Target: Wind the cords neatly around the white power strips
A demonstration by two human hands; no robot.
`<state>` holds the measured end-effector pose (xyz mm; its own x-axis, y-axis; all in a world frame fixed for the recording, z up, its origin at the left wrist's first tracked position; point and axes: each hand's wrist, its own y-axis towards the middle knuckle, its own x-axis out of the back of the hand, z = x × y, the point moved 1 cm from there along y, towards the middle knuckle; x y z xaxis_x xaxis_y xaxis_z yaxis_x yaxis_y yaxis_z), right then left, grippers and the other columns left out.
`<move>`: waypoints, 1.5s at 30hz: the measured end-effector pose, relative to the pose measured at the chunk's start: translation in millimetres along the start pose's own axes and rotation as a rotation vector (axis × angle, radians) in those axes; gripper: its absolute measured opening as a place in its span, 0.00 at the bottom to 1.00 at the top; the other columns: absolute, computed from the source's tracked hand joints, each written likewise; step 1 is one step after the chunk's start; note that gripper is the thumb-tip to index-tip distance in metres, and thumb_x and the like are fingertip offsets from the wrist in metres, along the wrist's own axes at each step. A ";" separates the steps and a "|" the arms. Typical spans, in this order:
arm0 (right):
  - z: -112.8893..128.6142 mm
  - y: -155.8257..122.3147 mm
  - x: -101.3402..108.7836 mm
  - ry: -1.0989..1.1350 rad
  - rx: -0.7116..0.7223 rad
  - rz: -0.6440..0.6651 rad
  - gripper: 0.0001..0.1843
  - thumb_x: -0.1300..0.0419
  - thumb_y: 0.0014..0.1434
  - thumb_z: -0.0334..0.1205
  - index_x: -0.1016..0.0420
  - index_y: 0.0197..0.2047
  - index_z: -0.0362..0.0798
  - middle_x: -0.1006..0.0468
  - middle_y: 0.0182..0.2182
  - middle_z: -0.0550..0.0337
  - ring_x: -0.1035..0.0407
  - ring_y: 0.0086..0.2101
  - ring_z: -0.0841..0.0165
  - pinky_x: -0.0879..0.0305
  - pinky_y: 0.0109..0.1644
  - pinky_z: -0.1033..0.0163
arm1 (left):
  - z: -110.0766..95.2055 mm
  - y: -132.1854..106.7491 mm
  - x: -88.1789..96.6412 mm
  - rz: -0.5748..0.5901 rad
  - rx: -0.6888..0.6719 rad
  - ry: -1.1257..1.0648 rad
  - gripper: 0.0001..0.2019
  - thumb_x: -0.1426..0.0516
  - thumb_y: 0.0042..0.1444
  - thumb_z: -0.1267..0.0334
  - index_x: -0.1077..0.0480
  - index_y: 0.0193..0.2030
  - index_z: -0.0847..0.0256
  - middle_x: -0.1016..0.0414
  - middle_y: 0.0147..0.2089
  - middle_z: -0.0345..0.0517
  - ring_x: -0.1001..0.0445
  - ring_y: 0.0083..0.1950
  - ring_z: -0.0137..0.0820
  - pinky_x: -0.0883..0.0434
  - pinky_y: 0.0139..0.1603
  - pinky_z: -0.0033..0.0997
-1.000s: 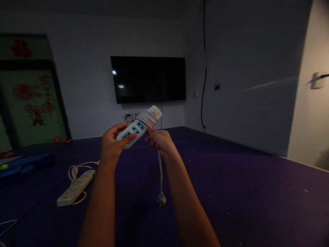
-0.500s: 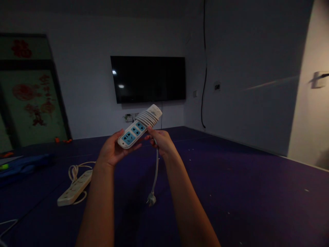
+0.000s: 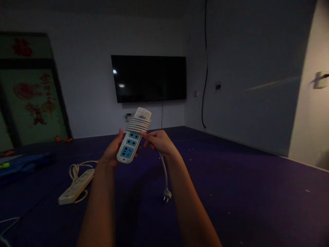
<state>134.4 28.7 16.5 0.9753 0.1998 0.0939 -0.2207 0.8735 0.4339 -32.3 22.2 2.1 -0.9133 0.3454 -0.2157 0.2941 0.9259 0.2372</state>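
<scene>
A white power strip [image 3: 131, 141] with blue socket faces is held up in front of me, tilted with its far end to the right. My left hand [image 3: 112, 150] grips its near end from the left, with fingers behind it. Several turns of white cord [image 3: 138, 125] are wound around the strip's upper part. At the strip's right edge, just below the windings, my right hand [image 3: 159, 141] is closed on the cord, thumb against the strip. From this hand the loose cord end hangs down to a plug [image 3: 167, 195] with bare metal prongs.
Another white power strip [image 3: 77, 187] with a loosely bundled cord lies on the dark purple floor [image 3: 231, 192] at left. Farther left are a blue cloth-like item [image 3: 28, 164] and a thin white cable [image 3: 9, 223]. A television [image 3: 151, 79] hangs on the far wall.
The held strip has turned more upright, and its wound end has moved left. The hanging plug has swung right. Both hands keep their hold.
</scene>
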 end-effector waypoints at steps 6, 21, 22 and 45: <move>0.6 -1.5 0.8 -0.038 0.057 0.034 0.21 0.36 0.52 0.52 0.26 0.21 0.42 0.31 0.12 0.65 0.48 0.12 0.81 0.55 0.16 0.72 | -1.1 0.5 0.3 0.007 -0.052 -0.013 0.24 0.57 0.63 0.48 0.30 0.37 0.65 0.24 0.25 0.52 0.25 0.20 0.36 0.29 0.18 0.33; -15.1 12.5 -2.0 -0.314 0.121 -0.233 0.33 0.40 0.42 0.69 0.40 0.12 0.47 0.44 0.09 0.68 0.48 0.13 0.78 0.57 0.16 0.70 | -8.6 -3.7 -2.6 -0.108 -0.221 -0.023 0.21 0.47 0.57 0.45 0.29 0.38 0.64 0.24 0.26 0.47 0.24 0.23 0.34 0.27 0.18 0.30; -14.2 12.1 -1.1 -0.282 0.111 -0.226 0.32 0.40 0.42 0.69 0.38 0.13 0.46 0.42 0.10 0.68 0.48 0.13 0.79 0.55 0.17 0.70 | -9.2 -3.4 -2.9 -0.120 -0.223 -0.020 0.20 0.47 0.57 0.46 0.29 0.38 0.64 0.24 0.25 0.46 0.24 0.23 0.34 0.27 0.18 0.30; 14.6 -6.9 6.6 0.229 0.061 -0.152 0.19 0.43 0.57 0.40 0.31 0.17 0.44 0.38 0.10 0.67 0.48 0.13 0.79 0.52 0.18 0.70 | -5.0 5.5 -6.2 -0.375 -0.398 0.160 0.29 0.42 0.44 0.36 0.26 0.33 0.66 0.24 0.23 0.46 0.27 0.19 0.30 0.31 0.18 0.27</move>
<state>142.5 17.5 27.2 0.9691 0.1700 -0.1786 -0.0647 0.8743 0.4810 -26.4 24.3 9.5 -0.9753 -0.0521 -0.2147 -0.1588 0.8409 0.5173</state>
